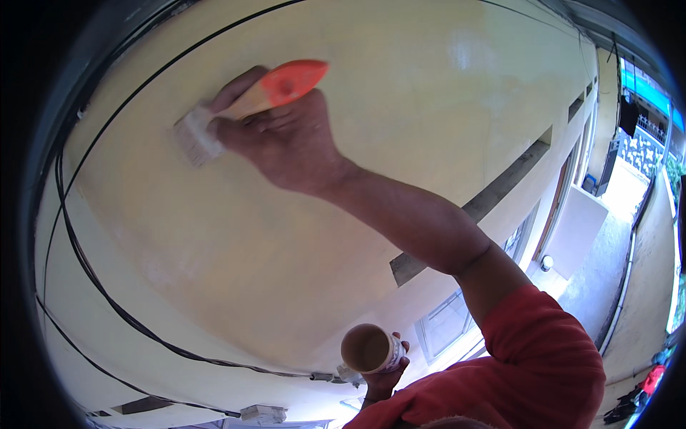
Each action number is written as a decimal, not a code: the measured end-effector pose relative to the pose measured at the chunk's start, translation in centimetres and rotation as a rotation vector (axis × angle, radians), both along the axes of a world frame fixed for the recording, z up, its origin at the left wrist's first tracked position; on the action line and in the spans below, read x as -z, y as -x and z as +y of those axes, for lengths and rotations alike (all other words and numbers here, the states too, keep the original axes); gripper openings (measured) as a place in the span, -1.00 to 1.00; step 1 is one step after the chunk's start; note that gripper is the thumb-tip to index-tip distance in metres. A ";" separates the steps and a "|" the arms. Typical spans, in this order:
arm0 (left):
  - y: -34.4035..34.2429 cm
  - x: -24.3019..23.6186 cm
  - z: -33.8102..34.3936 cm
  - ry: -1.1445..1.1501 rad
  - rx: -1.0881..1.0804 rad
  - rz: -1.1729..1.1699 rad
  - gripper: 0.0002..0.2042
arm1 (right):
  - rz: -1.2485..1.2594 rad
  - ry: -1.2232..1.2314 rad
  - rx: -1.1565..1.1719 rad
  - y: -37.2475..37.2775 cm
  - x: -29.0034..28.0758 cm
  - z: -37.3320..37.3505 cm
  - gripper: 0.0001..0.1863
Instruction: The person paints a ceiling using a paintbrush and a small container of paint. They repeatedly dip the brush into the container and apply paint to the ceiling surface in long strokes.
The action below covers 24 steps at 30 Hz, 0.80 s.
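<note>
My right hand [286, 139] is closed around a flat paintbrush [291, 82] with a pale wooden handle and an orange end. The brush's whitish, slightly blurred head points left and lies at the pale yellow wall [300, 236]; it seems to touch the surface. Low in the view, close to my body, my left hand [389, 375] grips a cup [394, 352] with a printed side. The cup's mouth faces up and its inside looks beige; how much it holds I cannot tell. Its far side hides part of my left fingers.
Black cables [107, 300] sag along the left of the wall to a small white box [263, 413] at the bottom. A grey ledge [507, 175] juts out beneath my right arm. On the right, a narrow passage [597, 264] holds a small white bucket [547, 262].
</note>
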<state>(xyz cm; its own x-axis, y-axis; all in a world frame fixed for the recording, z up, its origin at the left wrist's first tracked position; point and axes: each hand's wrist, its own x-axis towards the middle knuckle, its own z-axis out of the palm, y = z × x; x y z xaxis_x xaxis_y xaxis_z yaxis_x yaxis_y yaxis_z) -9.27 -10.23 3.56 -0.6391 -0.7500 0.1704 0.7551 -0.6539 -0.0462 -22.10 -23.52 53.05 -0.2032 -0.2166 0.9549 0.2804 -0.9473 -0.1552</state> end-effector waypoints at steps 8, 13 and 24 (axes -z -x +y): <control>0.1 0.3 0.9 -0.138 -0.025 -0.092 -0.32 | -0.661 -0.057 0.144 31.2 -1.1 -6.7 -0.59; 2.0 -0.2 -0.2 -0.141 0.046 -0.091 -0.30 | -0.946 -0.116 0.204 41.2 0.1 -6.3 -0.61; 4.4 -1.3 -0.3 -0.028 0.023 -0.128 -0.38 | -0.628 -0.102 -0.012 42.4 -2.8 -10.7 -0.70</control>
<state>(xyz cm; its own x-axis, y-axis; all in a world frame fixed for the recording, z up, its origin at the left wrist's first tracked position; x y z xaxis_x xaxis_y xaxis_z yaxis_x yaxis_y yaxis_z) -13.63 -10.50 4.86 -0.6715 -0.7380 0.0658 0.7407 -0.6711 0.0312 -64.53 -34.18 55.81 -0.7144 -0.3060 0.6292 0.3580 -0.9326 -0.0470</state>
